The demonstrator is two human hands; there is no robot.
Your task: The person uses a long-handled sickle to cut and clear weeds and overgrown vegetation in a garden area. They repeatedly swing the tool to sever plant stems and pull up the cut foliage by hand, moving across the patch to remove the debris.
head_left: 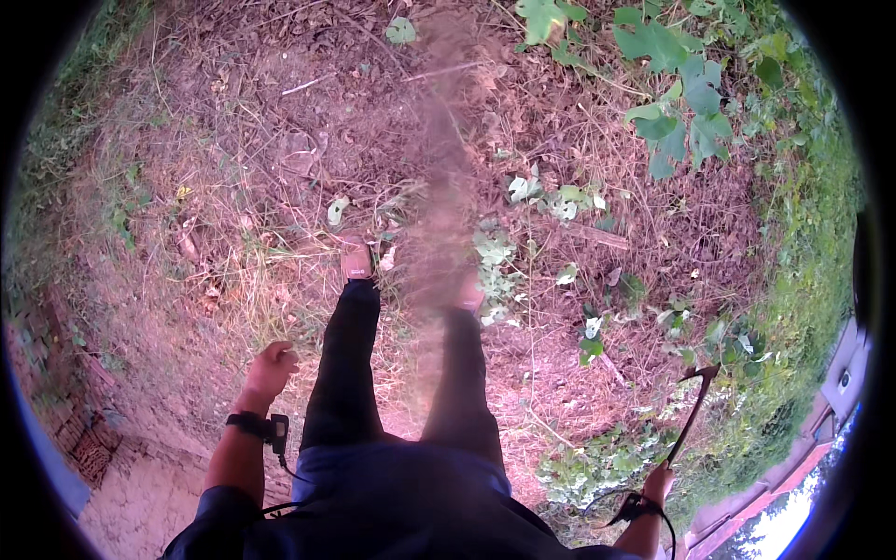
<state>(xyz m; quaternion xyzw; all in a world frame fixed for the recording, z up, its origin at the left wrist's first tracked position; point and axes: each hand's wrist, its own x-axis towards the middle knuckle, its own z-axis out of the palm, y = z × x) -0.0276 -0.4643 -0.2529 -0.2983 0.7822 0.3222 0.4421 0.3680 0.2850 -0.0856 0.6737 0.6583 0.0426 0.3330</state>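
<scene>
My right hand (659,483) is wrapped round the dark handle of a sickle (691,417), held out at the lower right. Its hooked metal head points up and left, over low green leaves. My left hand (272,368) hangs beside my left leg above dry grass. Its fingers are loosely curled and a little apart, with nothing visible in them. A black strap with a small box (271,428) is on my left wrist, and another dark strap (635,507) on my right.
Dry stalks and dead leaves (355,131) cover the ground round my feet. A broad-leaved green plant (686,103) grows at the upper right, and cut-looking pale leaves (495,252) lie by my right shoe. A blurred brownish strip (443,140) crosses the middle. Roofs (803,457) show at the lower right.
</scene>
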